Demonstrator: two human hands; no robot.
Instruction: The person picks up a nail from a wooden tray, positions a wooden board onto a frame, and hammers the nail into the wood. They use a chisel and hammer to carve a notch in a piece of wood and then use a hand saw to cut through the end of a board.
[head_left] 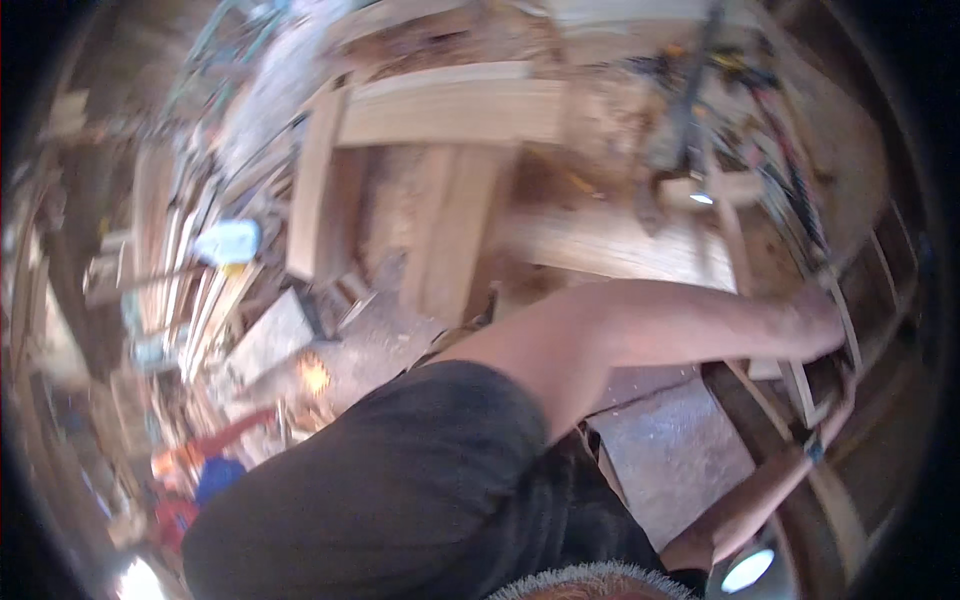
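Both my arms reach to the far right, and the picture is smeared by motion. My left arm stretches across the middle, and my left hand (818, 322) is up against a thin pale wooden strip (850, 325). Its fingers are blurred and partly hidden. My right hand (838, 402) lies just below, nearest to the same strips, with a dark band (815, 451) around the wrist. Whether its fingers close on anything is too blurred to make out. Another pale strip (838, 512) runs down below the right wrist.
Thick pale wooden beams (450, 108) form a frame on the bench ahead. A wide board (620, 240) lies beside it. Stacked timber (205, 310) and a whitish-blue jug (228, 243) stand on the left. Tools (750, 90) clutter the upper right. A grey flat panel (675, 455) sits below my left arm.
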